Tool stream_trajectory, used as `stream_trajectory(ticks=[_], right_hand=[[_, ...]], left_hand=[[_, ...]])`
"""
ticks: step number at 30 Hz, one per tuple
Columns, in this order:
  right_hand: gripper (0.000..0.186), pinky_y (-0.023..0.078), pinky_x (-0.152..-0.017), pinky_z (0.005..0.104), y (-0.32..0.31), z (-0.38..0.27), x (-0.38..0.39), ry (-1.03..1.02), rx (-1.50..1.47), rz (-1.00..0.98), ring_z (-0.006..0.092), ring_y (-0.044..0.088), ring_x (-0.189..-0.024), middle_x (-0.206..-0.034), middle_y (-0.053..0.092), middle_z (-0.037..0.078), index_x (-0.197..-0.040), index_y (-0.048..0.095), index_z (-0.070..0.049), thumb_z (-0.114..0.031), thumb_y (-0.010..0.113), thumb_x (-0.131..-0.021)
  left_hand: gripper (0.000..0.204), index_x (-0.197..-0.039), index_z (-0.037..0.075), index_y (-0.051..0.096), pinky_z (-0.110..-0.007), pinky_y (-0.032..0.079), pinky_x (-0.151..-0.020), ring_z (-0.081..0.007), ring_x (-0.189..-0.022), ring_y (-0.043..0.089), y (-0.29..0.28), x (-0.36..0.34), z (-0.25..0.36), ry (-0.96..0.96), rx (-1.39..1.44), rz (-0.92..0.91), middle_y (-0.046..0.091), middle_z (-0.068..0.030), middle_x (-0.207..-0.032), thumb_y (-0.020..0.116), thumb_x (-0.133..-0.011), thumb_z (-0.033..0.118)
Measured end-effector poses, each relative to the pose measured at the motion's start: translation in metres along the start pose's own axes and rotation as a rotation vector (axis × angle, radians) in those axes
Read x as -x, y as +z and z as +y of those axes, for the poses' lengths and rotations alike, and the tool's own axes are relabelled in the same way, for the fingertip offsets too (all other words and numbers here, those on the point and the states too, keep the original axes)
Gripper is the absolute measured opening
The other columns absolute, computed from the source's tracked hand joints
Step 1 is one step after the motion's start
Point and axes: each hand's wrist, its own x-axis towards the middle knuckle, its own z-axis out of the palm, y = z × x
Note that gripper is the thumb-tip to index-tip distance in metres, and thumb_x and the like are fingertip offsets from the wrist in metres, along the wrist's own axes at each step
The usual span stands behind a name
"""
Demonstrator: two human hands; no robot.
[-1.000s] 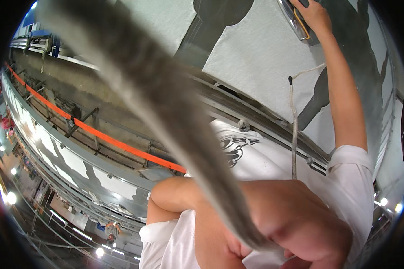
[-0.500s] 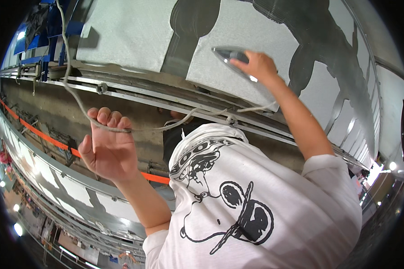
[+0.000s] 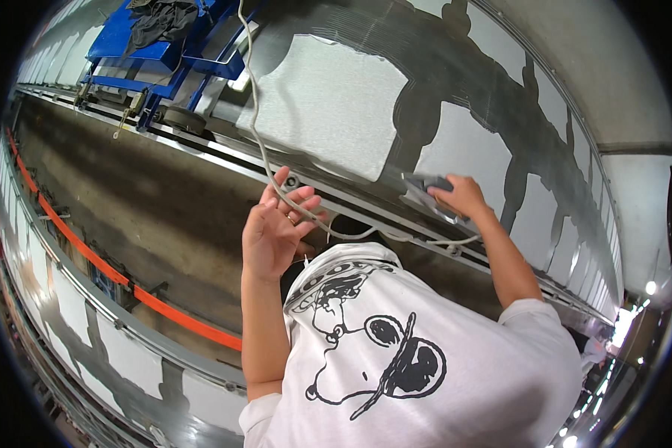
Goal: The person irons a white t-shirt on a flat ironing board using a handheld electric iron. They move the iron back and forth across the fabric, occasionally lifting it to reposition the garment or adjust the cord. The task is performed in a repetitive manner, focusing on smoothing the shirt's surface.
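My left hand (image 3: 275, 228) is palm up with its fingers spread, and a pale cord (image 3: 255, 112) runs down across the fingers. To its right, my right hand (image 3: 463, 196) is shut on a grey-and-silver iron (image 3: 425, 184), which is tilted at the lower edge of a long dark surface (image 3: 373, 33) bearing light fabric pieces. One square piece (image 3: 321, 104) lies left of the iron, another piece (image 3: 470, 145) just beyond it. The cord dips below my left hand and continues toward the iron.
A blue wheeled metal carriage (image 3: 119, 37) with dark cloth (image 3: 160, 22) stands at upper left on a metal rail (image 3: 381, 228). Below is a concrete strip with an orange bar (image 3: 179, 317); a second surface (image 3: 75, 299) with white pieces runs along the left.
Since the earlier frames, the view has swung, bringing the blue carriage into it. The blurred cord near the camera has dropped across my open left hand. The iron now sits nearer the front edge.
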Motion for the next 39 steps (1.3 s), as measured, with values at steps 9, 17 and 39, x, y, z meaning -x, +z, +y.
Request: stream_trajectory(ticks=[9, 17, 39], right_hand=[[0.062, 0.053, -0.077, 0.0448, -0.03, -0.136, -0.175, -0.082, -0.117, 0.165, 0.0379, 0.068, -0.09, -0.094, 0.071, 0.021, -0.094, 0.069, -0.003, -0.063, 0.064, -0.082], [0.065, 0.053, -0.084, 0.0451, -0.057, -0.135, -0.342, 0.037, -0.046, 0.216, 0.0377, 0.067, -0.098, -0.101, 0.071, 0.02, -0.1, 0.069, -0.003, -0.065, 0.06, -0.083], [0.062, 0.054, -0.064, 0.0464, -0.023, -0.206, -0.303, -0.174, -0.058, 0.135, 0.0357, 0.07, -0.072, -0.076, 0.07, 0.019, -0.086, 0.065, -0.005, -0.067, 0.061, -0.084]], left_hand=[[0.055, -0.14, 0.002, 0.043, -0.054, 0.031, -0.115, -0.0365, -0.129, 0.048, -0.045, 0.006, 0.076, 0.13, 0.042, 0.048, 0.053, -0.0195, -0.135, 0.047, -0.095, 0.033], [0.056, -0.139, 0.003, 0.044, -0.053, 0.036, -0.111, -0.0394, -0.129, 0.05, -0.033, -0.033, 0.091, 0.119, 0.086, 0.265, 0.057, -0.0203, -0.131, 0.051, -0.092, 0.034], [0.058, -0.138, 0.001, 0.044, -0.048, 0.043, -0.102, -0.0361, -0.116, 0.059, -0.049, -0.084, 0.146, 0.057, 0.019, 0.344, 0.06, -0.0202, -0.125, 0.051, -0.092, 0.036]])
